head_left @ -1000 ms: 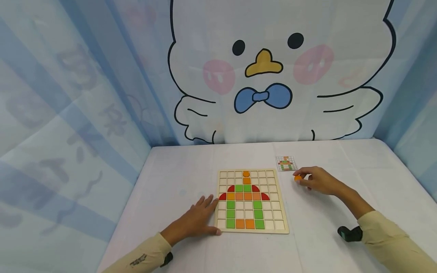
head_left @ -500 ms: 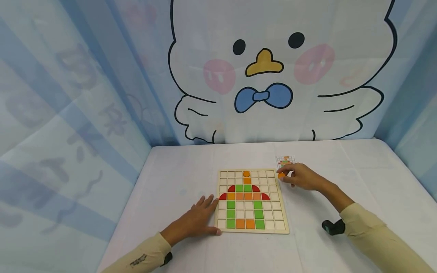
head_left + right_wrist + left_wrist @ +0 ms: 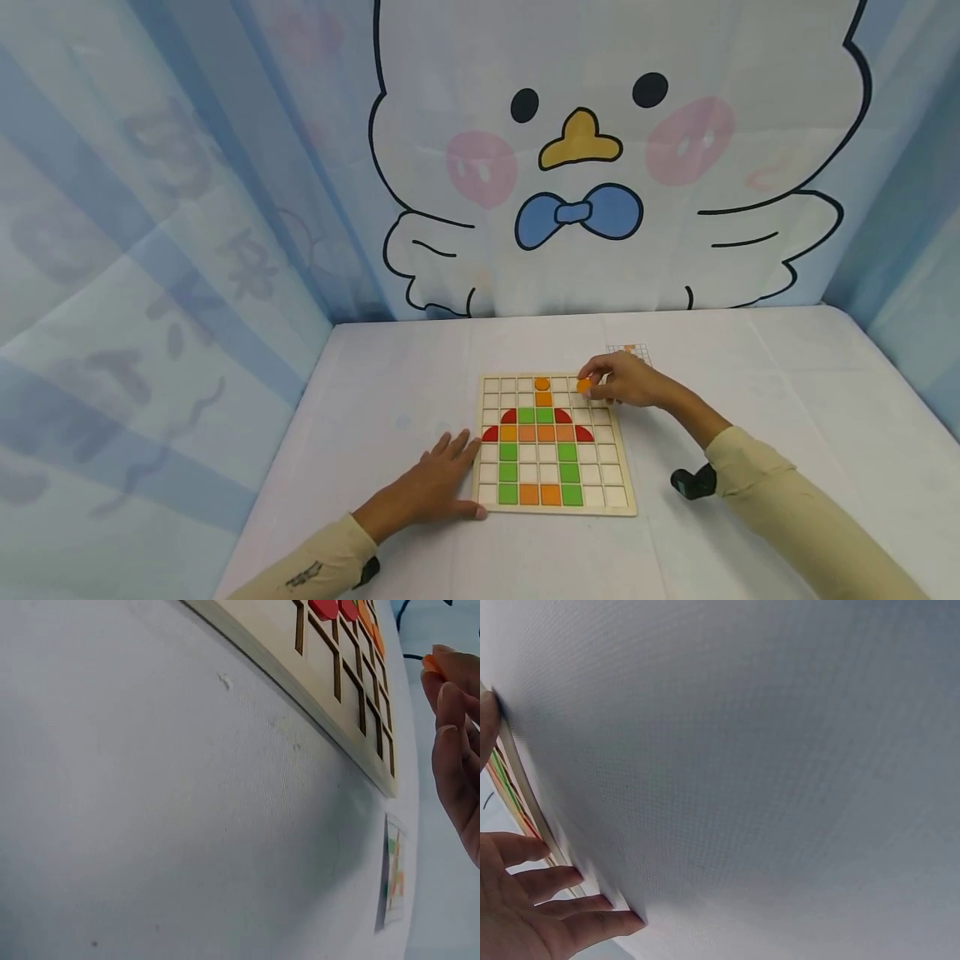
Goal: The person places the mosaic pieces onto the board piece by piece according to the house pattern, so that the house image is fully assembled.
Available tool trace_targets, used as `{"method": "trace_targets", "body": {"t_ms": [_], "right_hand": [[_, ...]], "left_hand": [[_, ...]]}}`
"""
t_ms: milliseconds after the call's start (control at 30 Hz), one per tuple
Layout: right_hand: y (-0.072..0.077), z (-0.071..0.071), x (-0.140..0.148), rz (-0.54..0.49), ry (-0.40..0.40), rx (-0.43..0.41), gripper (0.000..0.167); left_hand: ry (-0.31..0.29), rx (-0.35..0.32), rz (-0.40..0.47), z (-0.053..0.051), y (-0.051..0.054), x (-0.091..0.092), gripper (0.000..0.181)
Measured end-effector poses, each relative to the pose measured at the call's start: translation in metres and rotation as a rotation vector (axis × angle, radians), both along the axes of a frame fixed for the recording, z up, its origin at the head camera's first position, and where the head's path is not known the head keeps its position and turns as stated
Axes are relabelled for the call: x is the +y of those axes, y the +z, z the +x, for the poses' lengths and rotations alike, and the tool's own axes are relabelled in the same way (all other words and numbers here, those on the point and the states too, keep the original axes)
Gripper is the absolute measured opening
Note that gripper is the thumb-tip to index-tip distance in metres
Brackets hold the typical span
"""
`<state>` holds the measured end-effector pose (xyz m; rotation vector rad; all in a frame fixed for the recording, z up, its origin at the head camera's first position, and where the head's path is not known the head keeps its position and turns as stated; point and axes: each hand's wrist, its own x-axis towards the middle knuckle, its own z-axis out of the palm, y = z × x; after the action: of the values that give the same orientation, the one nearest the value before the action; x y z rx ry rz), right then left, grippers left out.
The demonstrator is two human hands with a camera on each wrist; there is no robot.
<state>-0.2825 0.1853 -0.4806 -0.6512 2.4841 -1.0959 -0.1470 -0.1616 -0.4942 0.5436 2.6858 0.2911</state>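
Note:
A wooden grid board (image 3: 555, 510) lies on the table in the head view, with green, orange and red pieces (image 3: 567, 452) set in its cells. My left hand (image 3: 431, 485) rests beside it, straight fingers and thumb touching its left edge; the left wrist view shows the fingertips (image 3: 570, 876) along that edge. Between thumb and fingers, my right hand (image 3: 628, 380) pinches an orange piece (image 3: 584, 386) above the board's upper right cells. The right wrist view shows this piece partly covered by the fingertips, so its full outline is hidden.
A small printed pattern card (image 3: 639, 352) lies behind the right hand, partly covered by it. White cloth covers the table (image 3: 405, 367), and a curtain with a cartoon bird (image 3: 577, 267) hangs behind. Black straps with devices (image 3: 693, 482) are on the wrists.
My right hand has moved left with the orange piece, from beside the card to over the board's upper right. The left hand has stayed at the board's left edge.

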Motion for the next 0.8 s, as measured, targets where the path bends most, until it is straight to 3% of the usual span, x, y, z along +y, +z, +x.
{"method": "trace_targets", "body": {"t_ms": [500,800], "right_hand": [[-0.012,-0.015,-0.033,0.021,-0.01,0.044,0.025],[-0.018,-0.018,-0.042,0.132,-0.067,0.113,0.021]], "left_hand": [[0.003,-0.009,0.008,-0.001,-0.002,-0.001,0.106],[0.013,-0.014,-0.003,-0.002,-0.002,0.0,0.106]]}}
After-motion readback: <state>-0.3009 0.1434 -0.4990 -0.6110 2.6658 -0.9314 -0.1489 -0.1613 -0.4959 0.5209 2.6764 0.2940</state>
